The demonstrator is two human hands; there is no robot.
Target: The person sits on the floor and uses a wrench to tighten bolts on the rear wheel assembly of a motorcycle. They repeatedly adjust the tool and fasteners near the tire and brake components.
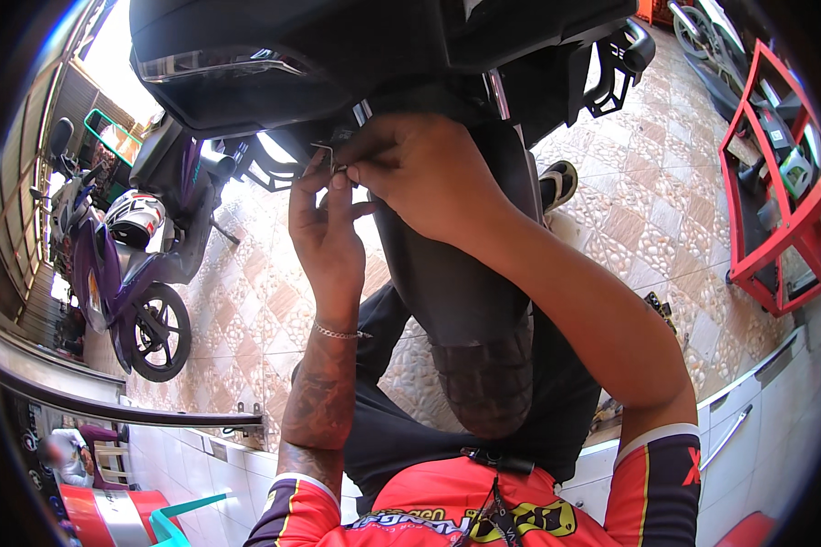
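Note:
Above a wheel (483,387) that stands between my knees is the dark underside of a black motorcycle (319,27). Both of my hands meet below its bodywork at a small, thin, bent metal piece (330,153); its exact kind cannot be made out. My left hand (328,228) is raised with thumb and fingertips pinched at the piece's lower end. From the right, my right hand (429,169) reaches over the black mudguard (429,264), its thumb and fingers closed against the same spot. The fingers hide most of what they grip.
A purple motorcycle (100,264) is parked to the left, with a white helmet (135,217) on it. At the right stands a red tool cart (739,255) holding bottles. Black brackets (616,77) stick out from the motorcycle's side. A teal chair (178,520) is at lower left.

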